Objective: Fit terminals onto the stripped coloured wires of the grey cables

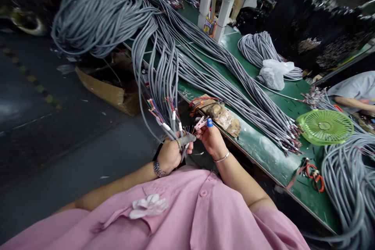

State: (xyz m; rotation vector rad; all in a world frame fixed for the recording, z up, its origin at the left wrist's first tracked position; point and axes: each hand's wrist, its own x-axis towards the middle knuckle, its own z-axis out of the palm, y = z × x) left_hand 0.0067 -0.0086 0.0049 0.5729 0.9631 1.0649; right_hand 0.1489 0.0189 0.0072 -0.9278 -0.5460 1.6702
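Cable ends between two hands
The left hand (170,154) gripped grey cables (167,112); thin wires (191,129) fanned beyond its thumb. The right hand (199,134) curled nearly closed beside them, its hold unclear. Hard tugging might have snapped strands.

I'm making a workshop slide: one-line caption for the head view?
Beside a green workbench laden with gray cables, the left hand holds cable ends while the right hand is at thin colored wires.

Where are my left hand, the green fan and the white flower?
Left hand (170,154), head view: back of hand.
Green fan (325,126), head view: middle of grille.
White flower (149,206), head view: petals.
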